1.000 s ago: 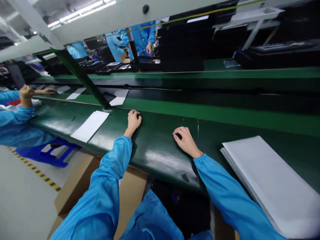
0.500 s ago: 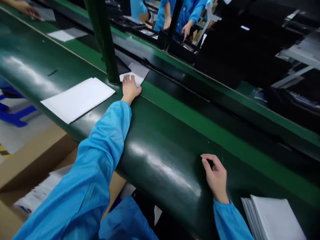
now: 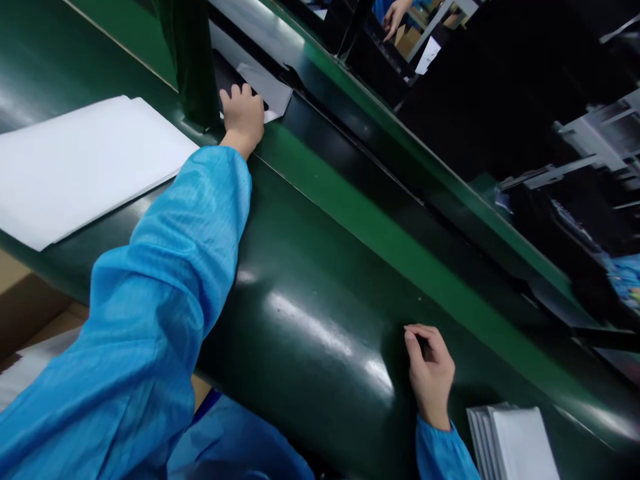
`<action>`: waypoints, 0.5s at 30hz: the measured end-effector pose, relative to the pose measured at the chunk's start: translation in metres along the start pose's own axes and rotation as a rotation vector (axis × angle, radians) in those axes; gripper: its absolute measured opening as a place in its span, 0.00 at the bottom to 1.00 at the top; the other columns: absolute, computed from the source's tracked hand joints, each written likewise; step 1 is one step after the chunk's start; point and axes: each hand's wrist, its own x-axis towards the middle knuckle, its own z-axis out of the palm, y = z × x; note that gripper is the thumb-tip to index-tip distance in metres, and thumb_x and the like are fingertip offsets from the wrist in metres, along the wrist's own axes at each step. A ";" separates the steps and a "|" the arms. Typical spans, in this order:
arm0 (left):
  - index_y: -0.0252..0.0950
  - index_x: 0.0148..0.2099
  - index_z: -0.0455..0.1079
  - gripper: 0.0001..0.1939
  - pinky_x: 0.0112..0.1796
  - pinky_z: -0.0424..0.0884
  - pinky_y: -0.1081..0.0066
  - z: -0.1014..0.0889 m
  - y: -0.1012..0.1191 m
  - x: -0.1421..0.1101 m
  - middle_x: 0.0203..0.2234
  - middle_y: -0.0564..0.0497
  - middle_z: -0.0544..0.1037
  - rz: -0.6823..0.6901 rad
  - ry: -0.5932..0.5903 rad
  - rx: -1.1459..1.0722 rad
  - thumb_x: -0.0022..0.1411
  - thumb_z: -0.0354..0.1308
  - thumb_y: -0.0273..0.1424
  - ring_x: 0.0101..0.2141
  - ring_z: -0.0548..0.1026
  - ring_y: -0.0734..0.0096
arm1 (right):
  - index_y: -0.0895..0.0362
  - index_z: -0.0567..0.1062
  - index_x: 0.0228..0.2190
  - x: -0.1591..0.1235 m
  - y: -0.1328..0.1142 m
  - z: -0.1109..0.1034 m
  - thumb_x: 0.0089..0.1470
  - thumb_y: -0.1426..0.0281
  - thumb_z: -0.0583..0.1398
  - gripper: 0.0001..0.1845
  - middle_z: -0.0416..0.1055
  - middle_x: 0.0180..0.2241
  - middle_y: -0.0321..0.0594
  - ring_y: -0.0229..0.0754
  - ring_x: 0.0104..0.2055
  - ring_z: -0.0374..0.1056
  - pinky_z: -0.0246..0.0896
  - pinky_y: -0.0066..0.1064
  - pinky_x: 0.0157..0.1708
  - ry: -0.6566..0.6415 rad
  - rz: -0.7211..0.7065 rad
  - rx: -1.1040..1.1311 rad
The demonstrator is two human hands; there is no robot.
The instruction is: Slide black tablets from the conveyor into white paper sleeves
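Observation:
At the far edge of the bench, beside the green post (image 3: 187, 67), my left hand (image 3: 243, 117) reaches out with its fingers curled over a dark flat item (image 3: 226, 72). That item lies partly over a white sheet (image 3: 273, 92), and my hand covers much of both. My right hand (image 3: 431, 373) hovers low over or rests on the dark green bench surface (image 3: 320, 267). Its thumb and forefinger tips meet in a pinch, and nothing shows between them. Close to it, at the lower right, stands a stack of thin white-grey packets (image 3: 520, 440).
Large white sheets (image 3: 95, 157) lie on the bench at left. A cardboard box (image 3: 30, 307) with white papers sits below the bench edge. A sunken dark belt (image 3: 360, 153) runs along the far side. Another person's hand (image 3: 396, 17) shows beyond it.
The view has shifted left and down. My left hand's fingers have curled, and the dark item now lies under them where white paper was. My right hand keeps its pinch.

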 end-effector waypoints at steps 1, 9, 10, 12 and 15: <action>0.34 0.51 0.74 0.29 0.68 0.46 0.38 -0.002 0.002 -0.002 0.52 0.38 0.74 0.024 -0.047 0.047 0.70 0.52 0.55 0.62 0.57 0.45 | 0.54 0.79 0.35 0.002 -0.002 0.002 0.65 0.65 0.63 0.07 0.76 0.35 0.40 0.44 0.38 0.72 0.66 0.36 0.39 0.002 -0.023 -0.032; 0.16 0.57 0.64 0.19 0.63 0.59 0.43 -0.011 0.047 -0.027 0.57 0.31 0.70 0.224 -0.131 0.324 0.79 0.43 0.29 0.60 0.63 0.52 | 0.53 0.76 0.36 0.016 -0.027 0.029 0.66 0.73 0.59 0.07 0.74 0.32 0.39 0.44 0.36 0.69 0.65 0.37 0.38 -0.010 -0.291 -0.158; 0.18 0.57 0.64 0.17 0.62 0.60 0.43 -0.011 0.056 -0.033 0.58 0.30 0.70 0.245 -0.115 0.327 0.78 0.43 0.26 0.59 0.63 0.53 | 0.53 0.76 0.36 0.017 -0.028 0.032 0.67 0.73 0.59 0.07 0.75 0.32 0.40 0.44 0.36 0.70 0.65 0.37 0.38 -0.012 -0.289 -0.134; 0.22 0.56 0.66 0.16 0.60 0.62 0.45 -0.007 0.075 -0.048 0.56 0.32 0.72 0.311 -0.084 0.300 0.77 0.41 0.25 0.57 0.65 0.54 | 0.52 0.76 0.36 0.018 -0.028 0.035 0.67 0.72 0.57 0.08 0.75 0.33 0.40 0.45 0.36 0.70 0.65 0.37 0.37 -0.004 -0.259 -0.078; 0.27 0.53 0.71 0.18 0.54 0.65 0.49 0.005 0.106 -0.081 0.49 0.34 0.76 0.506 -0.039 0.273 0.78 0.40 0.27 0.53 0.70 0.50 | 0.52 0.76 0.35 0.017 -0.025 0.036 0.68 0.67 0.57 0.09 0.76 0.33 0.41 0.45 0.37 0.71 0.66 0.38 0.38 -0.006 -0.167 0.023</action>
